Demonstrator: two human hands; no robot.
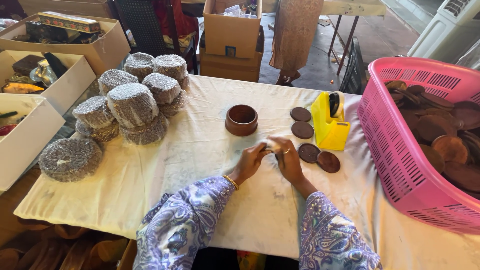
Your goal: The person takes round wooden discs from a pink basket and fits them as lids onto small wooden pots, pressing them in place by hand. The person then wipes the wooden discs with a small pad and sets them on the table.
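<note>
Centre of frame: my left hand (251, 161) and right hand (289, 159) meet, both pinching a small pale scrap (270, 144), likely tape or wrapping, just above the cloth-covered tabletop (200, 150). Handling step, I judge. Round brown discs (320, 157) lie right of my hands, beside the yellow tape dispenser (330, 122); the wooden bowl (241, 120) sits above.

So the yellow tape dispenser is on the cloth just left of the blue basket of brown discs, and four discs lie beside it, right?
Not quite: the basket is pink, not blue, as the head view shows. The rest holds: the yellow tape dispenser stands on the cloth just left of it, with four brown discs beside it.
</note>
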